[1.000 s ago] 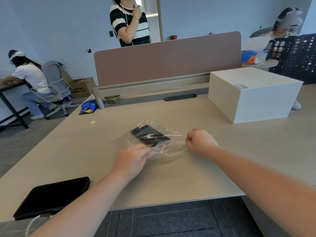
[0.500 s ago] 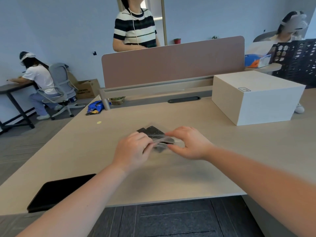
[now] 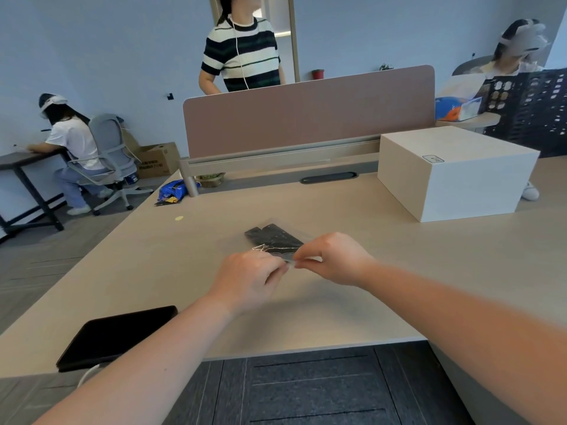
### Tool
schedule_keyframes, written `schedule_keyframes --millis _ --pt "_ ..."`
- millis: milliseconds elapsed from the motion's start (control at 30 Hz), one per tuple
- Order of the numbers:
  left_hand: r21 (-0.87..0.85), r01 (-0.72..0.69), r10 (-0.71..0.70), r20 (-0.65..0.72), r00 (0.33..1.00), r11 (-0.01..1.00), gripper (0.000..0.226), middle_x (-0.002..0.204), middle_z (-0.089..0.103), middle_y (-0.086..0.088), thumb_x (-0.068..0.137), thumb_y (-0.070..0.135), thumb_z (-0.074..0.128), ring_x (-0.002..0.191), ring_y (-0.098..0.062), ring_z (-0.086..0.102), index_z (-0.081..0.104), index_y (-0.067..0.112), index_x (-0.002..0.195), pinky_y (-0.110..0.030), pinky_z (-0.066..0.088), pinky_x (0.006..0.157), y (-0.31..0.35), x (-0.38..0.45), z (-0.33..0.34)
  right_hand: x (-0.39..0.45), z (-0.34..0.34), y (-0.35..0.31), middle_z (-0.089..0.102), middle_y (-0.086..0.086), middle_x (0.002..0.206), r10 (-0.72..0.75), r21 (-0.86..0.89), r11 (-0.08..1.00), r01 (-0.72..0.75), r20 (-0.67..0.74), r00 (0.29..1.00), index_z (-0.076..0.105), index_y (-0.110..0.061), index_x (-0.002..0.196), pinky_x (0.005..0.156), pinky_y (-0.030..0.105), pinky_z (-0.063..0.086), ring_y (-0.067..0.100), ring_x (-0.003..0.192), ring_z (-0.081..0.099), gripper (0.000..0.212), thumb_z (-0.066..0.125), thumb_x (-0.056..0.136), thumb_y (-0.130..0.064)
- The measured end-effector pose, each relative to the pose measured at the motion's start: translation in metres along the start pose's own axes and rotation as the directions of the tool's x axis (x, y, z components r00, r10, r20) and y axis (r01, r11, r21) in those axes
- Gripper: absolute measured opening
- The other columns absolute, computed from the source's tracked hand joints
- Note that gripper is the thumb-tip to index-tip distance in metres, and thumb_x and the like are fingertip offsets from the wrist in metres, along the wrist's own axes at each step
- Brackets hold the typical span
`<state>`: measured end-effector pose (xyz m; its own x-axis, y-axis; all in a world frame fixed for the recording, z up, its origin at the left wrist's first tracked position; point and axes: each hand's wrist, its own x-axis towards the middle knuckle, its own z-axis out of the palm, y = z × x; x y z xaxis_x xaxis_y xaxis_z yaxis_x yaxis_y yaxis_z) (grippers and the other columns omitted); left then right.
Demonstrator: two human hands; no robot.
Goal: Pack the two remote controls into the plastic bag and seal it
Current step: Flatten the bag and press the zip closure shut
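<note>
At the middle of the desk [image 3: 399, 271], in the head view, the plastic bag [image 3: 276, 240] lay flat with the two remote controls [image 3: 271, 237] inside it, side by side and dark through the clear film. The left hand [image 3: 248, 279] was closed in a pinch on the bag's near edge; the right hand [image 3: 334, 259] pinched the same edge just beside it, fingertips nearly meeting.

Risk: the seal could close only partway if the pinch slipped off the strip, since the film there looked crumpled and glossy. A pull toward the desk edge could drag the bag and shift the remotes against the opening. Whether the strip was already pressed shut could not be told. No other view was supplied.
</note>
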<state>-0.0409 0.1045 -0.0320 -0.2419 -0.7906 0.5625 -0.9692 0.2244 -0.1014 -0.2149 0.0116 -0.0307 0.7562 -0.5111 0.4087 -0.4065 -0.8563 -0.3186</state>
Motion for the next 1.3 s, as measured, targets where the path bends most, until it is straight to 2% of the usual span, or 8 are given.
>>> schedule_keyframes --millis 133,267,367,500,633,800,1067,1300 --pt "-0.04 -0.01 0.009 -0.023 1.0 0.999 0.032 0.055 0.066 0.002 0.085 0.037 0.04 0.052 -0.024 0.062 0.065 0.021 0.073 -0.025 0.039 0.039 0.001 -0.004 -0.002 -0.003 -0.001 -0.003 0.077 0.007 0.092 -0.04 0.028 0.999 0.041 -0.051 0.998 0.076 -0.014 0.092 0.074 0.038 0.056 0.029 0.085 0.069 0.012 0.067 0.086 -0.019" --pt "-0.066 -0.042 0.04 -0.034 0.999 0.997 0.024 0.051 0.063 -0.001 0.088 0.032 0.037 0.044 -0.028 0.056 0.052 0.016 0.077 -0.021 0.025 0.037 0.005 -0.007 -0.004 -0.004 0.0 -0.006 0.077 0.007 0.091 -0.059 0.04 0.997 0.061 -0.051 0.997 0.076 -0.015 0.094 0.07 0.038 0.056 0.03 0.082 0.069 0.014 0.064 0.088 -0.019" --pt "-0.115 -0.016 0.015 -0.013 1.0 0.993 0.02 0.047 0.06 -0.005 0.089 0.033 0.032 0.039 -0.032 0.052 0.043 0.018 0.082 -0.022 0.025 0.039 0.004 -0.01 0.0 -0.003 0.0 -0.006 0.077 0.008 0.093 -0.058 0.038 0.998 0.059 -0.024 0.998 0.074 -0.013 0.098 0.071 0.039 0.055 0.031 0.083 0.068 0.017 0.061 0.09 -0.02" --pt "-0.14 -0.015 0.014 -0.01 1.0 0.99 0.035 0.06 0.063 -0.001 0.09 0.041 0.035 0.058 -0.027 0.058 0.057 0.018 0.076 -0.029 0.036 0.042 0.0 -0.008 0.003 -0.005 0.001 -0.004 0.076 0.009 0.093 -0.066 0.062 0.996 0.07 -0.067 0.996 0.075 -0.011 0.096 0.072 0.043 0.056 0.032 0.085 0.068 0.016 0.063 0.089 -0.018" --pt "-0.198 -0.009 -0.003 -0.063 0.998 0.98 0.028 0.075 0.069 0.003 0.089 0.035 0.045 0.071 -0.024 0.06 0.068 0.02 0.082 -0.035 0.051 0.052 0.002 -0.002 0.0 -0.006 0.003 -0.005 0.077 0.008 0.089 -0.082 0.072 0.993 0.091 -0.116 0.99 0.076 -0.013 0.093 0.068 0.043 0.057 0.031 0.08 0.069 0.015 0.064 0.085 -0.019" --pt "-0.214 -0.012 -0.003 -0.068 0.998 0.977 0.029 0.075 0.07 0.002 0.088 0.033 0.045 0.069 -0.024 0.063 0.07 0.019 0.082 -0.033 0.052 0.049 0.005 -0.003 0.003 -0.005 0.004 -0.004 0.077 0.006 0.093 -0.047 0.078 0.995 0.054 -0.087 0.995 0.077 -0.015 0.095 0.073 0.039 0.056 0.028 0.084 0.069 0.015 0.065 0.087 -0.021" --pt "-0.222 0.014 -0.026 -0.051 0.998 0.975 0.031 0.072 0.072 0.003 0.086 0.036 0.045 0.068 -0.022 0.065 0.071 0.02 0.079 -0.031 0.052 0.051 0.005 -0.006 0.003 -0.006 0.008 -0.005 0.078 0.006 0.091 -0.098 0.029 0.995 0.1 -0.085 0.992 0.076 -0.016 0.094 0.07 0.037 0.056 0.029 0.083 0.069 0.017 0.063 0.087 -0.025" --pt "-0.231 0.026 -0.042 -0.066 0.997 0.973 0.033 0.066 0.07 0.003 0.085 0.036 0.045 0.063 -0.021 0.064 0.072 0.02 0.077 -0.03 0.049 0.046 0.003 -0.005 0.005 -0.004 0.007 -0.011 0.077 0.003 0.067 -0.197 -0.068 0.98 0.188 -0.165 0.967 0.078 -0.017 0.08 0.057 0.029 0.052 0.026 0.057 0.068 0.015 0.064 0.08 -0.022"
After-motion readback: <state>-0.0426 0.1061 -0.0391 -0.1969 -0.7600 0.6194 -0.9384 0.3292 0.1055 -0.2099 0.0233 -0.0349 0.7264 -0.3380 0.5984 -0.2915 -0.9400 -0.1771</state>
